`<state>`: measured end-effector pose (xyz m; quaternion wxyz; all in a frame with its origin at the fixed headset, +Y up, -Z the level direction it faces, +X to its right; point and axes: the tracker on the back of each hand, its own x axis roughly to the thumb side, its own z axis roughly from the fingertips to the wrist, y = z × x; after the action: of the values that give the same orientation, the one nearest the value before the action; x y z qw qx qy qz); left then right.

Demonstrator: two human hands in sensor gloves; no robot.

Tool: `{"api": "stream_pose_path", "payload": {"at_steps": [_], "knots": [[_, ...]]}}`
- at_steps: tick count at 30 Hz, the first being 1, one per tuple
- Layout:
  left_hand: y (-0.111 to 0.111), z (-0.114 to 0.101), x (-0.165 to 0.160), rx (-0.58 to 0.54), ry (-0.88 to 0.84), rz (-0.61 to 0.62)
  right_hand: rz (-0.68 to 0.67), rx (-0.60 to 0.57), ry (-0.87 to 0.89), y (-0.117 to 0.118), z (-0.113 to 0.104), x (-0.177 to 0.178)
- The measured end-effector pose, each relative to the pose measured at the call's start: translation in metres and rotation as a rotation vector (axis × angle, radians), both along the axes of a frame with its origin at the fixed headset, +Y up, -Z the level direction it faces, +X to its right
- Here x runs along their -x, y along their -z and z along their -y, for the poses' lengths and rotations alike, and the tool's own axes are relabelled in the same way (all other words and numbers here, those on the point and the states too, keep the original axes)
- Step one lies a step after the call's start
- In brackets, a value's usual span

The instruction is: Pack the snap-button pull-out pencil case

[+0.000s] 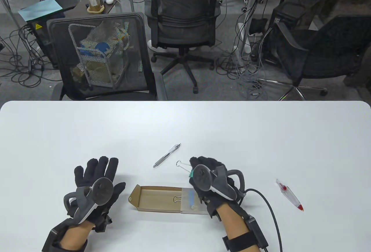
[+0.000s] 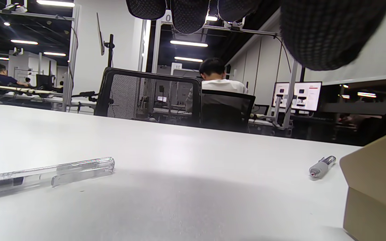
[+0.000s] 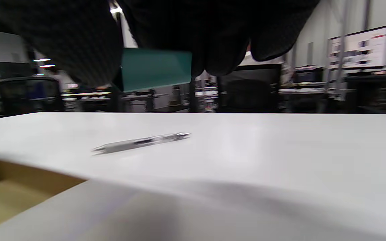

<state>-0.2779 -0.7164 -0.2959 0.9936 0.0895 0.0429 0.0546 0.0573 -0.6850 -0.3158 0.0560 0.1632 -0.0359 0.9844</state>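
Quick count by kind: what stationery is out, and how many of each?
Pens: 2, grey, clear
Binder clips: 2, in case, in right hand
Correction tape: 1
Pencil case: 1
Total: 6

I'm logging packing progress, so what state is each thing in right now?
Pencil case: drawer pulled out to the left, open.
Black binder clip: lying in the drawer.
Green binder clip: held in the right hand, above the table.
Left hand: holds nothing, fingers spread.
Grey pen: lying loose on the table.
Red-tipped pen: lying loose, right of the case.
Clear pen: lying on the table.
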Motion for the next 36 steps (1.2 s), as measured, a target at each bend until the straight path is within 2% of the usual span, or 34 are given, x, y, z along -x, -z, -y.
{"api": "stream_pose_path", "payload": {"at_steps": [1, 4, 7, 11, 15, 23, 28, 36], "knots": [[0.000, 0.000, -0.002, 0.003, 0.012, 0.004, -0.082, 0.024, 0.002, -0.011, 0.005, 0.005], [-0.002, -0.001, -0.006, -0.008, 0.031, 0.015, -0.184, 0.022, -0.032, -0.030, 0.015, 0.014], [-0.004, -0.003, -0.009, -0.020, 0.045, 0.020, -0.218, -0.007, -0.039, -0.039, 0.025, 0.017], [-0.009, -0.010, -0.016, -0.054, 0.044, 0.043, -0.233, 0.006, -0.071, -0.041, 0.033, 0.021], [-0.021, -0.018, -0.037, -0.091, 0.021, 0.137, -0.244, -0.002, -0.069, -0.042, 0.033, 0.025], [-0.038, -0.011, -0.095, 0.001, 0.077, 0.370, -0.250, -0.024, -0.094, -0.046, 0.034, 0.028], [-0.037, 0.001, -0.118, 0.035, 0.145, 0.423, -0.258, -0.024, -0.099, -0.048, 0.036, 0.031], [-0.036, 0.011, -0.128, 0.016, 0.189, 0.433, -0.275, -0.010, -0.092, -0.048, 0.038, 0.037]]}}
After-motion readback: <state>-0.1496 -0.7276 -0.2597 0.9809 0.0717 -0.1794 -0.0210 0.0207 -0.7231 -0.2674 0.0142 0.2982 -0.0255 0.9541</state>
